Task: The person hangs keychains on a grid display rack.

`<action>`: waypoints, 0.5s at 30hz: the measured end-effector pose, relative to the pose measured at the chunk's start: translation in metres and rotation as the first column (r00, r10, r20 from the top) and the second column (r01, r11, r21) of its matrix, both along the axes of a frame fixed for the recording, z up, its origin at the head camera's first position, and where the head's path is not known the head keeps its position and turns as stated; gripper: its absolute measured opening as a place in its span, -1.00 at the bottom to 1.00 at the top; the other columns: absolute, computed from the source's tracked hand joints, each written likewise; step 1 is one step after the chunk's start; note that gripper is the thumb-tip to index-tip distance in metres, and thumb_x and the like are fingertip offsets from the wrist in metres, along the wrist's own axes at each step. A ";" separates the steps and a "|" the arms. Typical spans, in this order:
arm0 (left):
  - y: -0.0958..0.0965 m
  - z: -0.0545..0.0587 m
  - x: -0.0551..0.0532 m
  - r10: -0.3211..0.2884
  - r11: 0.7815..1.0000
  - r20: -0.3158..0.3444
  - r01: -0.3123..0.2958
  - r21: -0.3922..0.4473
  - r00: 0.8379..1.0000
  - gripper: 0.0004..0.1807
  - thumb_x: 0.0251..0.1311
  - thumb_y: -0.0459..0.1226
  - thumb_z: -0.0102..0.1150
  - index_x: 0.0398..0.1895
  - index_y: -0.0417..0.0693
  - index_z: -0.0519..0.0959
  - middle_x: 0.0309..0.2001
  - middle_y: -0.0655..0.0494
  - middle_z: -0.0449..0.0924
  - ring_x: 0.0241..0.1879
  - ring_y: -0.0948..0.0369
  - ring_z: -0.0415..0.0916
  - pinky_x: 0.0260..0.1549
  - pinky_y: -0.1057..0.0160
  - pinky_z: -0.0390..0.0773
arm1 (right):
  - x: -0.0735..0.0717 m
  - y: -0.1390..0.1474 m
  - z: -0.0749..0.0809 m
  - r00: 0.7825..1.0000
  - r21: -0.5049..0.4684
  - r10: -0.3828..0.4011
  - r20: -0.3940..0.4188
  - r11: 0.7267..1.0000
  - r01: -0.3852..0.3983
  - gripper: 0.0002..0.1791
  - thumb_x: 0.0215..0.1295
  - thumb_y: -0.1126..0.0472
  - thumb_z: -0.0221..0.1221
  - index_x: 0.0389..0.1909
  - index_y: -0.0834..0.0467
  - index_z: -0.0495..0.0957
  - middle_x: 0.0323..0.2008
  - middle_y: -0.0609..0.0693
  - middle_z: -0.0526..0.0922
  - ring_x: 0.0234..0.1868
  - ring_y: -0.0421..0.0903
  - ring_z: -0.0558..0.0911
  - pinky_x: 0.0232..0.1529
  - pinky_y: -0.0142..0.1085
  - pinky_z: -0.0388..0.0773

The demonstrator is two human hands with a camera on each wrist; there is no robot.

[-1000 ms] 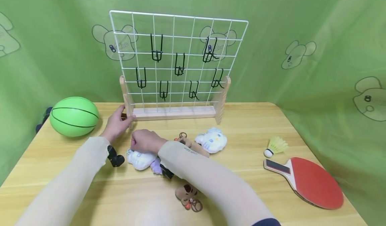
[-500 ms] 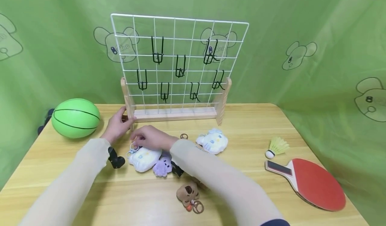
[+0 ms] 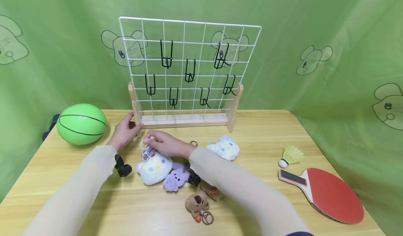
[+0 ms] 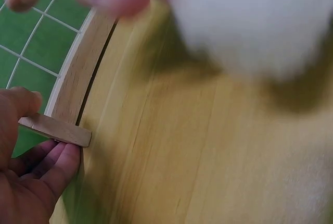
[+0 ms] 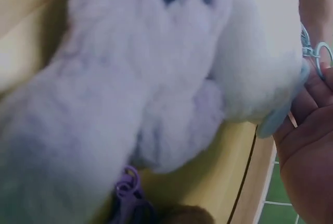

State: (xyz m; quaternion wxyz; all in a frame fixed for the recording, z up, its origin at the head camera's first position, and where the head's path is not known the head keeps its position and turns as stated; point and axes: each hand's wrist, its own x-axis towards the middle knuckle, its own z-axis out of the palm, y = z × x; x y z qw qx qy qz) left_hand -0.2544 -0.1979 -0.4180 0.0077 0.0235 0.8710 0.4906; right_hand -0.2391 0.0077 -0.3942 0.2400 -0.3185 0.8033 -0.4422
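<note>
My left hand (image 3: 123, 131) grips the left wooden leg (image 3: 135, 105) of a white wire grid rack. In the left wrist view its thumb and fingers lie on opposite sides of the wood (image 4: 60, 128). With thumb and index finger, my right hand (image 3: 167, 144) pinches the light blue ring (image 3: 143, 144) of a white cat-face plush keychain (image 3: 155, 170). Beside it lies a purple plush keychain (image 3: 175, 177), touching it. In the right wrist view the purple plush (image 5: 156, 67) fills much of the picture, with the white plush (image 5: 260, 52) behind.
Several black hooks (image 3: 167, 62) hang on the grid (image 3: 190, 20). Brown plush keychains (image 3: 196, 201) and another white cat plush (image 3: 226, 148) lie nearby, partly behind my right arm. A green ball (image 3: 82, 124) stands left; a shuttlecock (image 3: 291, 155) and red paddle (image 3: 333, 195) lie right.
My right hand has turned from a curled shape to pinching the ring, drawing it up slightly and to the right. My left hand keeps its grip on the leg. The head view has shifted slightly.
</note>
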 end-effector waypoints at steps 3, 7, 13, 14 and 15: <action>0.000 0.000 0.000 0.003 1.000 -0.002 -0.003 -0.004 1.000 -0.24 0.52 -0.22 0.10 0.66 -0.22 0.06 0.27 -0.50 0.51 0.21 -0.26 0.56 0.17 -0.10 0.67 | 0.001 0.005 0.005 1.000 -0.037 -0.004 -0.008 0.999 0.004 -0.77 0.67 0.20 -0.05 0.04 0.27 0.48 -0.38 0.10 0.69 -0.39 -0.22 0.63 -0.24 -0.44 0.66; 0.000 0.001 0.000 0.000 1.000 -0.017 0.000 -0.016 1.000 -0.25 0.52 -0.22 0.10 0.65 -0.24 0.08 0.22 -0.51 0.54 0.13 -0.22 0.61 0.00 0.12 0.72 | 0.003 0.012 0.013 1.000 -0.083 -0.006 -0.030 0.997 0.004 -0.76 0.69 0.17 -0.08 0.06 0.26 0.44 -0.43 0.00 0.62 -0.41 -0.23 0.60 -0.30 -0.44 0.64; 0.001 -0.001 -0.001 0.009 1.000 -0.030 -0.010 -0.019 1.000 -0.26 0.50 -0.26 0.10 0.64 -0.25 0.10 0.17 -0.50 0.58 0.07 -0.19 0.62 -0.06 0.22 0.69 | 0.003 0.024 0.030 0.997 -0.148 -0.044 -0.067 0.988 0.034 -0.79 0.69 0.21 -0.08 0.06 0.25 0.43 -0.40 0.05 0.65 -0.41 -0.24 0.60 -0.31 -0.43 0.65; 0.001 -0.002 -0.001 0.009 1.000 -0.026 -0.009 -0.019 1.000 -0.26 0.50 -0.26 0.09 0.64 -0.25 0.09 0.18 -0.50 0.57 0.09 -0.20 0.62 -0.02 0.17 0.71 | 0.002 0.026 0.034 0.995 -0.164 -0.059 -0.075 0.985 0.046 -0.79 0.69 0.21 -0.08 0.06 0.26 0.43 -0.38 0.06 0.66 -0.41 -0.24 0.61 -0.31 -0.43 0.66; 0.001 -0.002 -0.001 0.010 1.000 -0.024 -0.011 -0.021 1.000 -0.26 0.50 -0.26 0.09 0.64 -0.25 0.09 0.19 -0.50 0.57 0.11 -0.21 0.61 0.03 0.10 0.71 | 0.001 0.027 0.038 0.994 -0.180 -0.077 -0.082 0.982 0.061 -0.79 0.68 0.21 -0.08 0.06 0.26 0.44 -0.37 0.08 0.66 -0.41 -0.24 0.61 -0.32 -0.42 0.66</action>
